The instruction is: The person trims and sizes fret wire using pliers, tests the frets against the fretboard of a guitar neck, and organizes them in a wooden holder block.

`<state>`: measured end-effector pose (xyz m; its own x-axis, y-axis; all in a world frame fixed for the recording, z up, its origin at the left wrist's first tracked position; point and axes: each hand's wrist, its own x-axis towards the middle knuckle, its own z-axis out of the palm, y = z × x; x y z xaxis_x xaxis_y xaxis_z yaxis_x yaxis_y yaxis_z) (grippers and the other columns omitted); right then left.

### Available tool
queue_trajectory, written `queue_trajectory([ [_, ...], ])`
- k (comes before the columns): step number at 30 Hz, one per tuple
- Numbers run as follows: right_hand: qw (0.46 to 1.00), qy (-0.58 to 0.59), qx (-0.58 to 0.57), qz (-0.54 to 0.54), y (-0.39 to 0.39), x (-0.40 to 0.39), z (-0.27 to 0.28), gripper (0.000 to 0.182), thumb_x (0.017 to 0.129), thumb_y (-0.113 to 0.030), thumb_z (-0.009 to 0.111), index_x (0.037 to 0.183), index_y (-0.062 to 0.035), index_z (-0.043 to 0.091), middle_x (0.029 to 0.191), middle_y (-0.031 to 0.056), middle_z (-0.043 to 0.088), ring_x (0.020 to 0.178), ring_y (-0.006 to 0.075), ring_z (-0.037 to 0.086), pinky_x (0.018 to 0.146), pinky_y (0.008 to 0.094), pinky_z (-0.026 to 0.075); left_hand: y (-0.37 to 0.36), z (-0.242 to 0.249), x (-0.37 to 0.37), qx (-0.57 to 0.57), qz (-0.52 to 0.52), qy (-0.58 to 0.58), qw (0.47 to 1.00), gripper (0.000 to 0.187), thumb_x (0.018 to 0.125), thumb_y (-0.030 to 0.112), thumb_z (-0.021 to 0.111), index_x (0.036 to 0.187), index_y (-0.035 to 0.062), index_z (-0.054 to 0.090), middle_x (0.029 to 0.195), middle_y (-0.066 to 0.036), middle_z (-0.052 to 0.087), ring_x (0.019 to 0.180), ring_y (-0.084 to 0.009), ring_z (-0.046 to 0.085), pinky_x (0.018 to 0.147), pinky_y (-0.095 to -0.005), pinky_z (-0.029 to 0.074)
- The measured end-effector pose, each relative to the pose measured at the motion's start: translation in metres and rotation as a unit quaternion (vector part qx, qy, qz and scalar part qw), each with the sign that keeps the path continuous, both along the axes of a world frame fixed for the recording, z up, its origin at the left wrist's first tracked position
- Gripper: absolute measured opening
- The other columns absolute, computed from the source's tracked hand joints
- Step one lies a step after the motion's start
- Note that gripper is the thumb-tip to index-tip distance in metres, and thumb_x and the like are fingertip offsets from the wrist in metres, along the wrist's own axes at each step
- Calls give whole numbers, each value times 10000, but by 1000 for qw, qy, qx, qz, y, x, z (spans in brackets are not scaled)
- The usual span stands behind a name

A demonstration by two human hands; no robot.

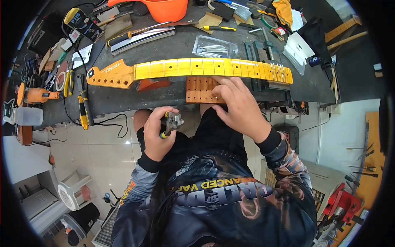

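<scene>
My left hand (158, 133) is closed around pliers (175, 121) with yellow-and-black handles, their metal head pointing up and right above my lap. My right hand (242, 107) reaches over the right side of a wooden block (197, 89) with rows of small holes. Its thumb and forefinger are apart, and its other fingers extend toward the guitar neck (185, 68). That neck lies across the bench behind the block, headstock to the left. Several thin metal fret wires (277, 73) stick out across its right end. Part of the block is hidden under my fingers.
A red wedge-like support (152, 84) sits under the neck, and a vise (261, 53) is at its right. Behind lie a clear plastic tray (215, 46) of thin pieces, a file (140, 33) and an orange container (168, 10). More pliers (84, 109) hang over the front edge.
</scene>
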<state>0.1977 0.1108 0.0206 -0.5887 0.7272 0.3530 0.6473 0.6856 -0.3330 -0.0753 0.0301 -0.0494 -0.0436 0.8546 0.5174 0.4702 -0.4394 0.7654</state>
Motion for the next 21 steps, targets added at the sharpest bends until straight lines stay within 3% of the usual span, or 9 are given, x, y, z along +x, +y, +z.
queue_trajectory([
  [8,1000,-5,-16,-2,-3,-3,5,427,824,-110,885,1139,-80,597,1338,164,676,1184,372,627,993,497,505,-10,-18,-7,-28,15,20,999,330,1007,-71,770,1294,25,638,1078,-128,791,982,-213,775,896,-337,602],
  [12,998,0,-57,-6,-5,1,9,471,794,-99,908,1120,-81,568,1328,166,674,1186,390,619,1005,504,511,-11,-25,-9,-32,5,16,999,332,1006,-75,766,1296,21,635,1071,-130,787,986,-214,776,898,-338,603],
  [14,995,67,-79,15,-8,3,11,510,769,-74,923,1103,-82,537,1347,173,671,1206,416,612,1025,501,520,-13,-27,-10,-41,13,20,999,327,1007,-80,759,1294,15,635,1066,-133,784,992,-217,779,901,-339,604],
  [15,995,66,-77,12,-12,5,15,510,769,-74,923,1103,-82,537,1347,173,671,1206,416,612,1025,501,520,-15,-35,-13,-66,5,-9,998,532,811,-156,751,1301,26,648,1136,-174,759,1048,-387,775,934,-421,601],
  [17,985,105,-130,33,-20,8,36,525,761,-55,923,1100,-78,523,1385,185,664,1237,433,607,1052,486,525,-18,-34,-15,-70,0,-13,997,525,816,-156,748,1297,27,644,1128,-169,763,1045,-380,778,933,-417,601],
  [21,988,101,-117,19,-10,33,99,522,761,-63,912,1099,-78,515,1424,185,658,1284,412,612,1081,458,520,-24,-32,-18,-80,1,8,997,511,823,-156,726,1290,29,636,1119,-157,772,1040,-357,785,927,-406,602],
])
